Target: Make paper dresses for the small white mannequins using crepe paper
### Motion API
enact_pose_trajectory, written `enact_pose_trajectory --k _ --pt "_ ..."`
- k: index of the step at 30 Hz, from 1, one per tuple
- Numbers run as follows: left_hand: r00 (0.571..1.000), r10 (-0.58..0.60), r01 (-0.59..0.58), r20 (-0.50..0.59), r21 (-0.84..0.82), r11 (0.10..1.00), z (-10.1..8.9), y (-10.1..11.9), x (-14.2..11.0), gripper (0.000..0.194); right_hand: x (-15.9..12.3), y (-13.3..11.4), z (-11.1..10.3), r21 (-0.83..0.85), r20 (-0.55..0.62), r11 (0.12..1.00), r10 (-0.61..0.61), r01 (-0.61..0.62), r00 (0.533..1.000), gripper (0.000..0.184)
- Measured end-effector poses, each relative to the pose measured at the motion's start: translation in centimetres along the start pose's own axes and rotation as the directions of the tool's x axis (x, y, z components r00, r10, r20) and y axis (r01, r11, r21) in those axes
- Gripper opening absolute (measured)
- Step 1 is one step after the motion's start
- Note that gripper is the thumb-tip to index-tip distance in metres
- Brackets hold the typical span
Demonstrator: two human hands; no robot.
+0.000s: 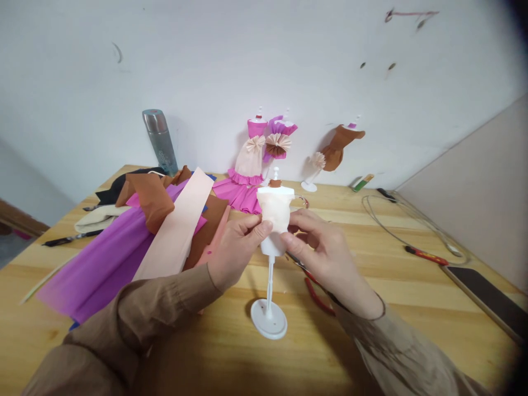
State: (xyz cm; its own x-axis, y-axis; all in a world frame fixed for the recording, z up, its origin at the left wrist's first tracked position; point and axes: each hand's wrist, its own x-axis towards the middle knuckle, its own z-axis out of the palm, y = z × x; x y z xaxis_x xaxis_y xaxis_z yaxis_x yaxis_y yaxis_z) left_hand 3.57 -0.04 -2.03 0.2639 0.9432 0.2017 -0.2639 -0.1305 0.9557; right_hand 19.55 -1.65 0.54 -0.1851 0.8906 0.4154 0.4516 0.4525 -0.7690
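Note:
A small white dress-form mannequin (272, 247) stands upright on a thin post with a round base (269, 325). Cream crepe paper (275, 208) wraps its chest and waist, and a brown band (275, 183) circles its neck. From the left, my left hand (233, 250) pinches the paper at the waist, thumb in front. My right hand (328, 250) is closed on the paper's other side, with its thumb by the lower edge; some fingertips are hidden. Behind and below my right hand lie red-handled scissors (318, 298), partly covered.
Purple crepe paper (103, 258), a pale pink strip (175, 231) and brown pieces (154, 203) pile up at left. Dressed mannequins (248, 154) stand by the wall, near a steel flask (160, 143). At right are a phone (489, 300), a red-black tool (427, 255) and a cable (379, 228).

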Motion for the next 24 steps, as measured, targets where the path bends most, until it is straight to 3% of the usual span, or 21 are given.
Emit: enact_pose_trajectory --k 5,10,14,17,20,22,24 --pt "0.998 -0.029 0.031 0.050 -0.044 0.999 -0.1 -0.4 0.1 0.037 0.4 0.6 0.1 0.300 0.011 0.939 0.173 -0.169 0.985 0.018" --pt "1.000 0.006 -0.005 -0.015 0.095 0.995 0.0 -0.1 0.1 0.043 0.5 1.1 1.1 0.456 0.008 0.850 0.293 -0.264 0.956 0.017" --pt "1.000 0.026 -0.022 -0.017 0.216 0.976 0.1 0.3 0.0 0.042 0.4 1.3 0.9 0.468 0.055 0.832 0.308 -0.297 0.950 0.020" --pt "0.999 0.001 0.005 -0.039 0.158 0.987 0.2 0.3 -0.2 0.038 0.3 1.4 1.0 0.441 0.092 0.850 0.277 -0.289 0.956 0.023" --pt "0.996 -0.038 0.047 -0.087 0.108 0.993 0.3 -0.2 -0.1 0.038 0.3 1.8 1.7 0.408 0.023 0.865 0.309 -0.291 0.951 0.024" --pt "0.988 -0.098 0.104 -0.120 0.043 0.994 0.2 -1.0 0.1 0.035 0.5 2.4 2.3 0.379 0.007 0.869 0.341 -0.318 0.940 0.027" --pt "0.970 -0.191 0.180 -0.148 -0.082 0.980 0.1 -2.1 0.4 0.029 0.9 3.3 2.6 0.332 0.066 0.876 0.349 -0.350 0.935 0.031"
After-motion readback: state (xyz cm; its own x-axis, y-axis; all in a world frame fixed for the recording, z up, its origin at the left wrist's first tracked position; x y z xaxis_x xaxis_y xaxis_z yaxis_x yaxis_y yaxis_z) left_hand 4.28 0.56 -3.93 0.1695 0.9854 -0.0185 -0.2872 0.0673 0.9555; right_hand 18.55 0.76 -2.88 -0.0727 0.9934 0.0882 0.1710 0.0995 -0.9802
